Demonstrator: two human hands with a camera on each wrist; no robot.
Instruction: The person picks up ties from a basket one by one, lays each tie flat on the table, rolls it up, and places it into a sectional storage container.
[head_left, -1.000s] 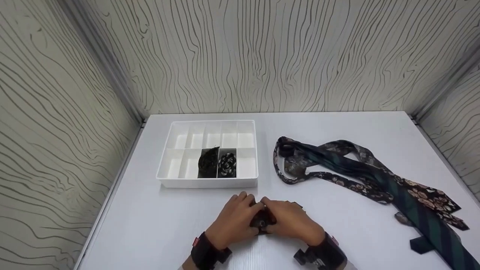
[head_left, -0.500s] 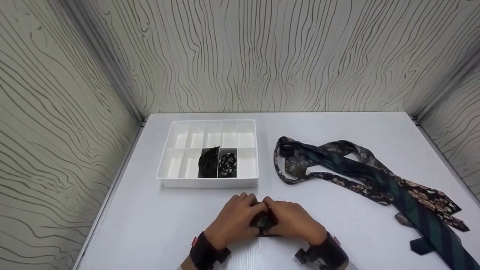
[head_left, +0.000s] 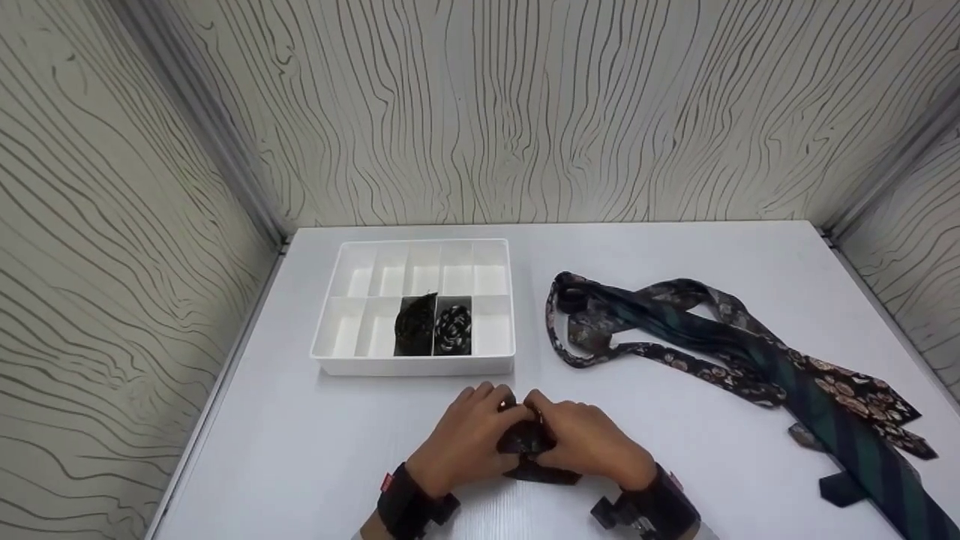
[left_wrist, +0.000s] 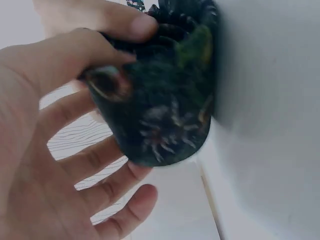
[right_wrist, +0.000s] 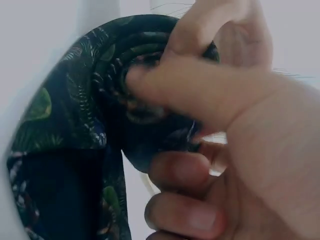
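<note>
Between both hands, at the table's near middle, is a dark necktie (head_left: 523,439) wound into a roll. Its print of leaves and spider-like flowers shows in the left wrist view on the roll's outer face (left_wrist: 165,110). My left hand (head_left: 469,435) holds the roll from the left, thumb on its upper edge. From the right, my right hand (head_left: 592,439) grips it, with the thumb (right_wrist: 165,85) over the coil's centre. A loose tail (right_wrist: 60,100) runs off the coil in the right wrist view, its plain dark backing showing at the end.
Beyond the hands stands a white divided tray (head_left: 420,366). Two of its front compartments hold a black roll (head_left: 415,330) and a black-and-white patterned roll (head_left: 454,330). At right lie a green-and-navy striped necktie (head_left: 806,397) and a floral necktie (head_left: 862,390), overlapping others.
The necktie roll has turned in my hands. A strip of its tail now shows below them on the near side; earlier a piece showed behind my right hand. Both hands stay in nearly the same place.
</note>
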